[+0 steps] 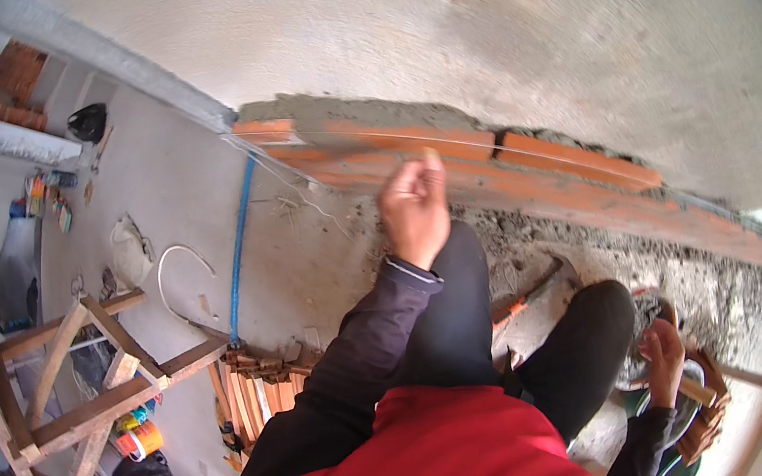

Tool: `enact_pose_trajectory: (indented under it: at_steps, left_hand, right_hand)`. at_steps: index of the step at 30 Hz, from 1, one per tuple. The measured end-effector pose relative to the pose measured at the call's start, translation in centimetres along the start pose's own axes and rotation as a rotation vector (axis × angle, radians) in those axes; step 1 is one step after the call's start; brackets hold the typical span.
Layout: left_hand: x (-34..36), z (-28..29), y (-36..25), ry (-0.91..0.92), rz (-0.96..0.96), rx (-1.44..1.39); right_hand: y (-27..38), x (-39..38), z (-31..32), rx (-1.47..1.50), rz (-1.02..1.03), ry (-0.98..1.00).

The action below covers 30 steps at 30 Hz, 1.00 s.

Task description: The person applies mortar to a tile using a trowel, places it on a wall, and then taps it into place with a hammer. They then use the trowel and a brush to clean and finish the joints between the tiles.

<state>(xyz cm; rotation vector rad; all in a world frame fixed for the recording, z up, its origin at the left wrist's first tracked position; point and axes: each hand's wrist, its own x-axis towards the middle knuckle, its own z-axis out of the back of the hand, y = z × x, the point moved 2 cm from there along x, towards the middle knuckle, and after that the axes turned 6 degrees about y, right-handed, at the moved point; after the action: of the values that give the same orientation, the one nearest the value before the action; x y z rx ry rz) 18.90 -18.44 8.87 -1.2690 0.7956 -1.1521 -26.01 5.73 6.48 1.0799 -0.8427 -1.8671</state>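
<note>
My left hand is raised in front of a low course of orange bricks along the wall's foot. Its fingers are curled together, slightly blurred, and whatever they may hold is hidden. A thin white string runs along the bricks' face, with grey mortar behind and above them. At the lower right, my right hand is closed over a bucket. A wooden handle sticks out beside its palm, apparently part of a tool it grips; the tool's other end is unclear.
A hammer-like tool with an orange handle lies between my knees. Loose rubble lines the wall. To the left are a blue hose, a wooden trestle, an orange-and-white tub and stacked bricks.
</note>
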Motion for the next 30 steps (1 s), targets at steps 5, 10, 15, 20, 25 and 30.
enact_pose_trajectory:
  at_steps: [5, 10, 15, 20, 25, 30]
  left_hand:
    - [2.3, 3.2, 1.7, -0.324, -0.055, 0.188]
    - [4.7, 3.1, 0.4, -0.221, 0.057, 0.135]
    - [4.1, 2.3, 1.1, -0.207, 0.011, 0.205]
    - [-0.2, 1.3, -0.9, -0.126, -0.070, 0.083]
    - [-0.8, 1.8, -0.4, -0.236, -0.116, 0.018]
    - [3.6, 6.0, -5.1, -0.413, -0.470, 0.193]
  right_hand:
    - [-1.7, -1.5, 1.1, 0.031, -0.023, -0.057]
    - [-6.1, -2.9, 4.5, -0.049, -0.089, -0.265]
    - [-8.2, -4.5, 7.2, -0.464, -0.020, -0.449]
    - [-1.5, -2.5, 8.8, -1.203, -0.024, -0.351]
    - [-9.3, -1.1, 14.8, -1.450, -0.466, 0.054]
    - [-2.3, -5.3, 14.6, -1.439, -0.367, -0.037]
